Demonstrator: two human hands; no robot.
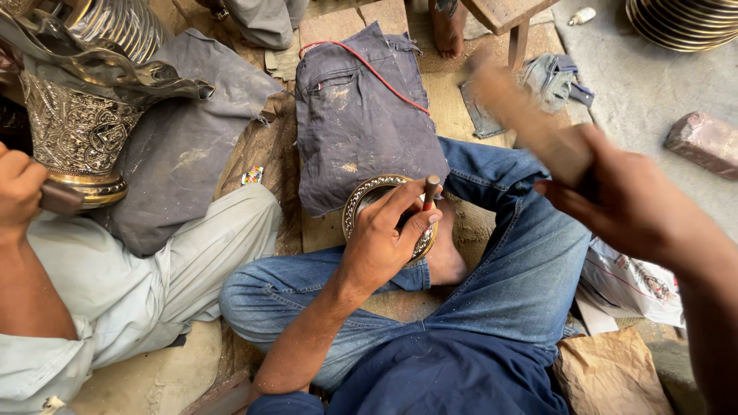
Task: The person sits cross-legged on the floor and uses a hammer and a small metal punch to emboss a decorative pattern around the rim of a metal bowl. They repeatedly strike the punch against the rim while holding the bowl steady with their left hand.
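Note:
My left hand (388,234) grips a short metal punch (430,190) and holds it upright against a round engraved brass bowl (361,194), which rests by my foot between my jeans-clad legs. My right hand (615,200) is raised to the right, closed around a wooden mallet (523,115) that is blurred by motion. The far side of the bowl is hidden under a dusty blue cloth (361,115).
At the left, another person in pale trousers (138,269) holds a tool (58,196) to a large ornate brass vase (77,123). A brick (703,142), stacked brass plates (684,23), a wooden stool leg (516,42), someone's bare foot (447,31) and crumpled paper (630,284) lie around.

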